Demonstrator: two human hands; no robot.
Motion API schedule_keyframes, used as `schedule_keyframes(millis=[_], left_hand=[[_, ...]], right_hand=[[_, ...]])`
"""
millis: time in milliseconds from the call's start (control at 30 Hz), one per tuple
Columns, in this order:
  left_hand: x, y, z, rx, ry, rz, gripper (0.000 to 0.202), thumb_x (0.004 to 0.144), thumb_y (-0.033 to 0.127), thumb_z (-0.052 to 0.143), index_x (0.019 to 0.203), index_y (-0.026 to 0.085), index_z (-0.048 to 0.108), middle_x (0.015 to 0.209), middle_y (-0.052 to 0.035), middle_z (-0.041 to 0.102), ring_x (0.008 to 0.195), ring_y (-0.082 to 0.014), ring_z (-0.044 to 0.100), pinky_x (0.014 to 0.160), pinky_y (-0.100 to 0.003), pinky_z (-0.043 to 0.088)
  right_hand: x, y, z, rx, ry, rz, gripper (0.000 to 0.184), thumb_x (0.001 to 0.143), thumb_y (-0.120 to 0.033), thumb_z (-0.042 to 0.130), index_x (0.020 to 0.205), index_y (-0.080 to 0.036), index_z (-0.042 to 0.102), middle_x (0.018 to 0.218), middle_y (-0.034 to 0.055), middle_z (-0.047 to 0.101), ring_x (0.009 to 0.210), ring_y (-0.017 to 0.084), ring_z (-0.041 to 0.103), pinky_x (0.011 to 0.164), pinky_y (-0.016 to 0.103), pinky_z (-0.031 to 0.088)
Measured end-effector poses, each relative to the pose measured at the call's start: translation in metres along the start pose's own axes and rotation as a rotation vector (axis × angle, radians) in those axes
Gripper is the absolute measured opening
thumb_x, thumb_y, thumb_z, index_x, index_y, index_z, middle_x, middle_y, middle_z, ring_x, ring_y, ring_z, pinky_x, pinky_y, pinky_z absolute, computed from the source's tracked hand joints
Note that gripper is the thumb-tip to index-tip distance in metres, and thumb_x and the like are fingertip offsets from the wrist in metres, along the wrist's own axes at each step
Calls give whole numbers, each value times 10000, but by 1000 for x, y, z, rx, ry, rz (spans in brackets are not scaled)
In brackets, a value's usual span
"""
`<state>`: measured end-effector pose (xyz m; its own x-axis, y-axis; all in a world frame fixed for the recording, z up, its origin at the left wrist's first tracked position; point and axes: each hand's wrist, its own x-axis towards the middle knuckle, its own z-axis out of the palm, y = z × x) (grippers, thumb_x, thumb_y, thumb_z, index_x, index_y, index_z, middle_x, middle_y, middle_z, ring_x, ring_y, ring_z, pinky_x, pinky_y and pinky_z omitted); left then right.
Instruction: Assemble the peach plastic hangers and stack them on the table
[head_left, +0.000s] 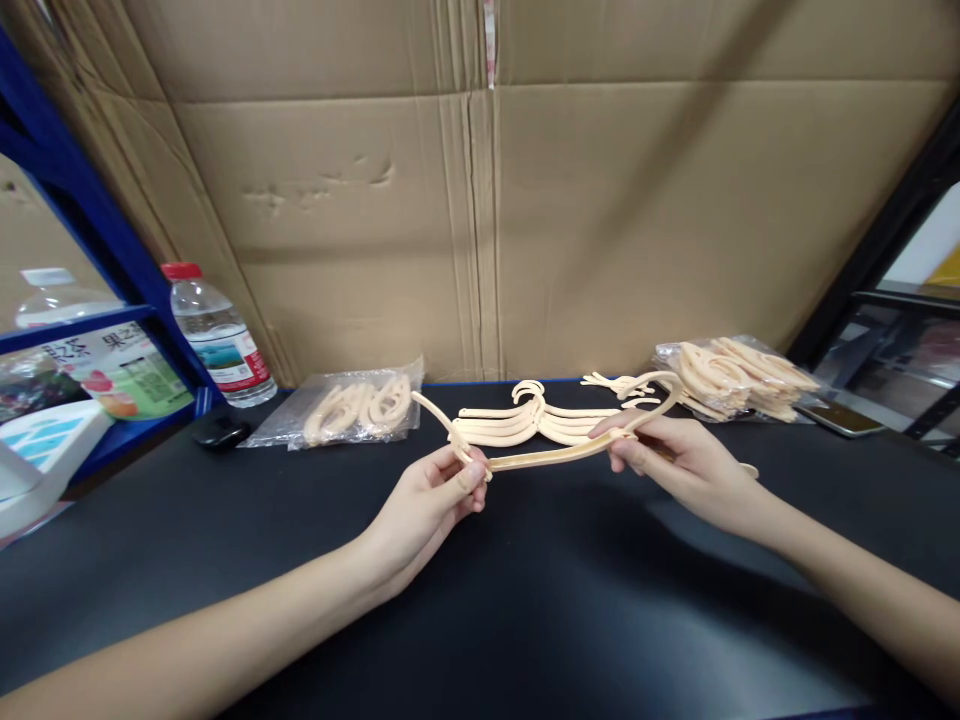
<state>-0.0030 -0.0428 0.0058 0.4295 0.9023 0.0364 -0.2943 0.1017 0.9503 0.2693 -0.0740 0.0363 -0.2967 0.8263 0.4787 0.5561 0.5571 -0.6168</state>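
Between my two hands, a cream-coloured plastic hanger [547, 457] is held above the black table. My left hand [431, 500] pinches its left end, where a thin curved piece [441, 420] slants up to the left. My right hand [682, 460] is closed round the other end, beside the curved hook [667, 390]. A short tip of cream plastic shows beyond the right hand; how it connects is hidden. Just behind the held hanger lies a stack of similar hangers [502, 428], hooks together.
Clear bags of cream hanger parts [360, 408] lie left, and a fuller bag [739, 380] right, near a phone [844, 418]. Loose pieces [611, 383] lie at the back. A water bottle [225, 340] and black mouse [220, 428] stand left, before a cardboard wall [337, 220].
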Motion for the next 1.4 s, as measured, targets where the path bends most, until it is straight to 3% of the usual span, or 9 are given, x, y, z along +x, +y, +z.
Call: schedule_keyframes(millis=[300, 500, 700, 933, 1033, 1167, 1400], left_hand=[[-4, 9, 3, -33, -3, -105, 222, 790, 354, 737, 838, 158, 644, 833, -17, 524, 794, -117, 485, 694, -214, 458], [-4, 8, 4, -68, -37, -123, 195, 811, 335, 719, 821, 158, 639, 872, -27, 556, 760, -105, 523, 625, -188, 479], [-5, 6, 3, -94, -33, -109, 196, 825, 312, 707, 790, 151, 602, 873, -17, 558, 714, -80, 533, 608, -166, 488], [-6, 6, 3, -49, -8, -101, 234, 789, 344, 739, 793, 161, 592, 802, -3, 549, 673, -81, 519, 572, -159, 476], [-7, 6, 4, -29, 0, -88, 252, 764, 339, 763, 774, 154, 592, 759, 2, 544, 654, -78, 511, 594, -162, 475], [-7, 4, 4, -37, 18, -40, 253, 745, 317, 782, 750, 145, 597, 734, 7, 549, 624, -66, 501, 596, -157, 454], [-7, 4, 6, -11, 88, 40, 270, 689, 286, 821, 724, 140, 596, 682, 19, 532, 570, -67, 493, 534, -170, 419]], right_hand=[[-3, -4, -3, -6, -12, 3, 350, 912, -422, 479, 677, -212, 630, 822, 60, 675, 735, 186, 631, 719, 312, 531], [-5, -4, -1, -29, 15, -13, 336, 914, -419, 486, 711, -223, 669, 913, 71, 708, 842, 221, 652, 760, 342, 538], [-6, -6, 1, -41, 32, -87, 294, 923, -352, 490, 741, -231, 687, 980, 58, 712, 871, 214, 662, 753, 325, 537], [-6, -8, 2, 19, -19, -72, 296, 922, -353, 490, 749, -224, 692, 757, 52, 683, 739, 185, 645, 611, 273, 539], [-7, -9, 4, 32, -10, -73, 295, 917, -353, 500, 734, -219, 688, 758, 53, 683, 707, 177, 636, 597, 271, 537], [-10, -9, 9, 35, -18, -87, 232, 918, -301, 508, 813, -219, 697, 872, 59, 706, 718, 166, 645, 618, 267, 536], [-15, -10, 17, 27, 18, -126, 241, 933, -270, 484, 781, -219, 664, 854, 54, 712, 799, 178, 660, 714, 286, 533]])
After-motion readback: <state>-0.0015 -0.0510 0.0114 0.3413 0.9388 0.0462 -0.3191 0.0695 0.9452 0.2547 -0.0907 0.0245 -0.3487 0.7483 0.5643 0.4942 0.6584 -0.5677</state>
